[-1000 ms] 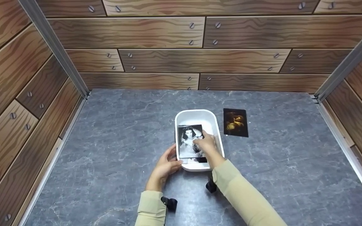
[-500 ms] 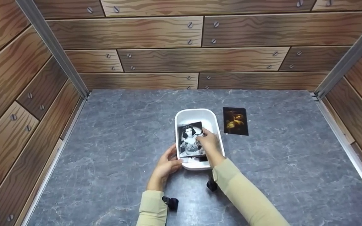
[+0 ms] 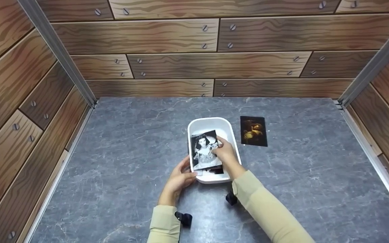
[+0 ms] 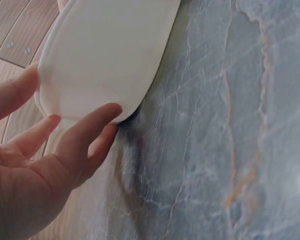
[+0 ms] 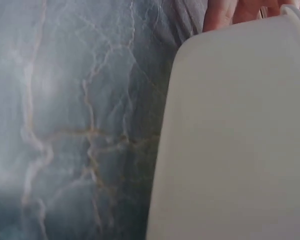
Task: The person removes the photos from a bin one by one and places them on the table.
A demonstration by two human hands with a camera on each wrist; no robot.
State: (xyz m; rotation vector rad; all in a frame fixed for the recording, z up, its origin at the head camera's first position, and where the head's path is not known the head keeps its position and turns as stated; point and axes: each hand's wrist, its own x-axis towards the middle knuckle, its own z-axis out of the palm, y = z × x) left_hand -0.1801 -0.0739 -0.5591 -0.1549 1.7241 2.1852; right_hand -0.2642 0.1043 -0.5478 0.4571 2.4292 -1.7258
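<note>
Grey marble bench (image 3: 120,168), wood-print walls around. Black-and-white photo (image 3: 204,150) sits tilted in the white tub (image 3: 211,123), over its near half, long axis near-to-far, portrait head toward the far wall. Right hand (image 3: 226,153) pinches its right edge; grip closed on it. Left hand (image 3: 177,179) braces the tub's near-left corner with relaxed fingers, likely steadying it. Dark photo (image 3: 253,131) lies flat just right of the tub.

I am wearing a pale beige long-sleeved top, its soft, plain cuffs ending at both wrists. My left hand (image 3: 177,179) and right hand (image 3: 226,155) are showing bare, with no rings or gloves. A small black camera mount (image 3: 183,218) is sitting strapped under my left wrist, and another black mount (image 3: 231,198) is hanging beneath my right wrist.
</note>
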